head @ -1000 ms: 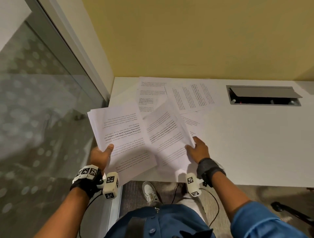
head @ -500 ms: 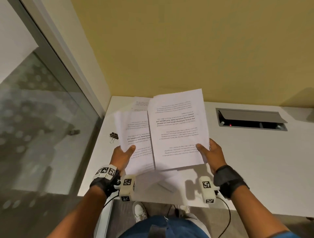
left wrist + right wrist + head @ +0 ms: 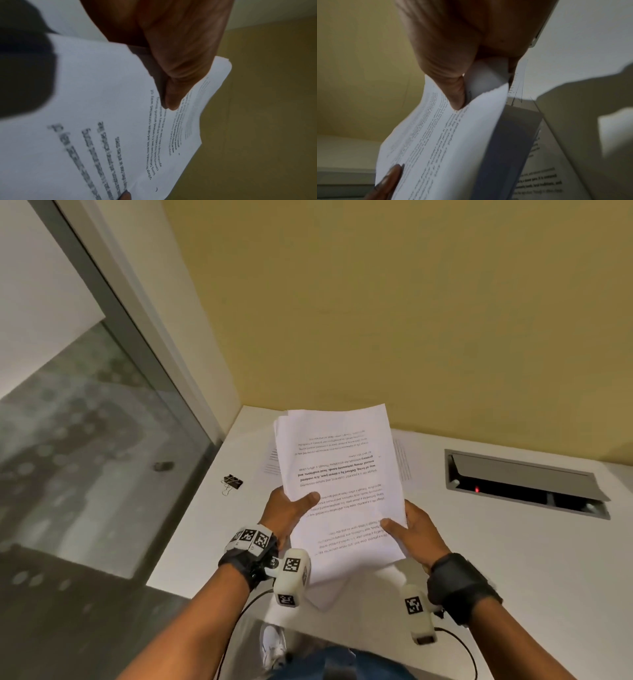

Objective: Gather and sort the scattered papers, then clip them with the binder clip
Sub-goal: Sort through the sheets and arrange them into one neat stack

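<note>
I hold a stack of printed white papers (image 3: 337, 474) upright above the white table (image 3: 513, 559), its text upside down to me. My left hand (image 3: 291, 508) grips the stack's left edge, thumb on the front sheet. My right hand (image 3: 411, 525) grips the lower right edge, thumb on the front. The left wrist view shows the thumb pressed on the papers (image 3: 120, 121); in the right wrist view the thumb pinches the papers (image 3: 445, 142). A black binder clip (image 3: 233, 482) lies on the table left of the stack. More sheets (image 3: 272, 462) lie flat behind the stack.
A grey cable hatch (image 3: 524, 484) is sunk into the table at the right, with a red light inside. A yellow wall (image 3: 411, 320) backs the table. A glass partition (image 3: 85, 440) stands on the left. My shoe (image 3: 272, 645) shows below the table's front edge.
The two separate bunches of sheets have come together into one stack between my hands. The view has tilted upward, and the binder clip has come into sight.
</note>
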Demonstrator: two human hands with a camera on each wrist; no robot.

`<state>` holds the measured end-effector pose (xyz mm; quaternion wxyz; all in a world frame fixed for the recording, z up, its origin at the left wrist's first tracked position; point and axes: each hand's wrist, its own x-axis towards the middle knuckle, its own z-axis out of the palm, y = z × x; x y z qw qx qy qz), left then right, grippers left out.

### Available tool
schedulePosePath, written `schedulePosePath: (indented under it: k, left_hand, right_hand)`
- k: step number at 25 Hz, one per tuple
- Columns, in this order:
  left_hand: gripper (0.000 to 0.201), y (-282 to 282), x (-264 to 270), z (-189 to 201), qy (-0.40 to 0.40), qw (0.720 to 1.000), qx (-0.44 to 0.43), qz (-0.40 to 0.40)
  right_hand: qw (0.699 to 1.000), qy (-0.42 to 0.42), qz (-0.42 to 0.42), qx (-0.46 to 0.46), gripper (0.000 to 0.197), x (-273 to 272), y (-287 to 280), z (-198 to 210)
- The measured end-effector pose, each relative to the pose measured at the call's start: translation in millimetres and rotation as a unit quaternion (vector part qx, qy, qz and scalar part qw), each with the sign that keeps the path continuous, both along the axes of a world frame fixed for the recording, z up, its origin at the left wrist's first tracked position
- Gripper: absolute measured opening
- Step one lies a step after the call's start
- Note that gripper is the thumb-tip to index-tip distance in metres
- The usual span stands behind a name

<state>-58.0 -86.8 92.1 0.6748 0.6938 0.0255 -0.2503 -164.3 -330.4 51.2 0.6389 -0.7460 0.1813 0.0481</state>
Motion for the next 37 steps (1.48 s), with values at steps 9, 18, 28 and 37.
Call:
schedulePosePath:
  k: [9, 18, 28, 37]
  left_hand:
    - [0.03, -43.7, -38.9, 10.5, -0.037, 0.997, -0.06, -0.027]
    - [0.055, -54.1, -48.7, -43.8, -0.053, 0.998, 0.041, 0.01]
    - [0.026, -42.6, -64.7, -70.5, -0.037, 0.993, 0.111, -0.01]
    - [0.017, -59.3, -68.9, -52.2, -0.073, 0.99, 0.08, 0.087]
  right_hand:
    - [0.998, -0.035, -0.022, 0.047, 0.081, 20.1, -58.8, 19.9]
    - [0.995, -0.066, -0.078, 0.003, 0.056, 0.9, -54.4, 4.2]
    - [0.998, -0.032, 0.002, -0.055, 0.051, -15.2, -52.6, -27.1]
    - [0.994, -0.061, -0.052, -0.068, 0.061, -13.2, -47.4, -17.6]
